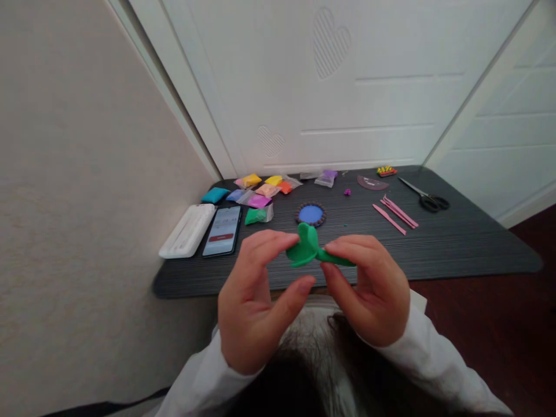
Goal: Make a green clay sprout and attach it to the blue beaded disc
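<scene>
A green modelling clay piece (303,248) with several thin, petal-like lobes and a narrow stem is held above the near edge of the table. My right hand (369,284) pinches the stem between thumb and fingers. At the lobed end, my left hand (260,295) has its thumb well apart from its fingers, and a fingertip rests at or just beside the left lobe. Beyond the hands, a round blue clay disc (311,215) with a brown beaded rim lies flat on the table.
The dark table (347,202) meets a white panelled door. To the left are a phone (222,231), a white case (187,231) and several clay packets (259,201). Pink tools (397,211), scissors (428,200), a clear semicircular sheet (372,183) and a small purple lump (347,192) lie rightward.
</scene>
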Tool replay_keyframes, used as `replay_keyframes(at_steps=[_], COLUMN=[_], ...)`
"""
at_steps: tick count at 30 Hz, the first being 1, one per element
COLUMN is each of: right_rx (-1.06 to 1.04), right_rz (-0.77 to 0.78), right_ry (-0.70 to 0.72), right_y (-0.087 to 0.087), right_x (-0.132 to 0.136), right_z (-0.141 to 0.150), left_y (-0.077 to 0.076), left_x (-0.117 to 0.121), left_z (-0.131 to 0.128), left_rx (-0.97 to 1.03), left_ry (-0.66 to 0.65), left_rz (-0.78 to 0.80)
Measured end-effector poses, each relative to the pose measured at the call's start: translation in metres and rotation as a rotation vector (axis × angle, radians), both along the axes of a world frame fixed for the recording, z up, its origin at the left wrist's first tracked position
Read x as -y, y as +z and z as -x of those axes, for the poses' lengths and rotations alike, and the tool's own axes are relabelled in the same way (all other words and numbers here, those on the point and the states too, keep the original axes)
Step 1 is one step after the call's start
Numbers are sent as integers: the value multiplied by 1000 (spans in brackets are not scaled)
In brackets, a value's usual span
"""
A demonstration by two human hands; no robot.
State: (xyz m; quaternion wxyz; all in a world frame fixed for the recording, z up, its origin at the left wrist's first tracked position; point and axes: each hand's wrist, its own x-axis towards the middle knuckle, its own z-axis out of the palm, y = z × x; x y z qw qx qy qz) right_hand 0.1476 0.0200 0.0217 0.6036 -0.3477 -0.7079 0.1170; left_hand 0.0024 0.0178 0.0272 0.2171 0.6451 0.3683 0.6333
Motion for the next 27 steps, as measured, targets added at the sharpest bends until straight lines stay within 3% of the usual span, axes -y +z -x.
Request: replay_keyframes(at_steps=[6,19,27], right_rx=[68,74,105], right_rz=[-65,-133,-117], right_ry=[-31,-93,-91], right_y=[10,15,18], right_x=[5,8,10], right_z=[-1,5,7], left_y=[1,-8,-11], left_x=[0,7,8], left_z=[-2,-15,-15], left_rx=[-138,107,100], left_ry=[26,18,40], left_rz=[-118,-105,-102])
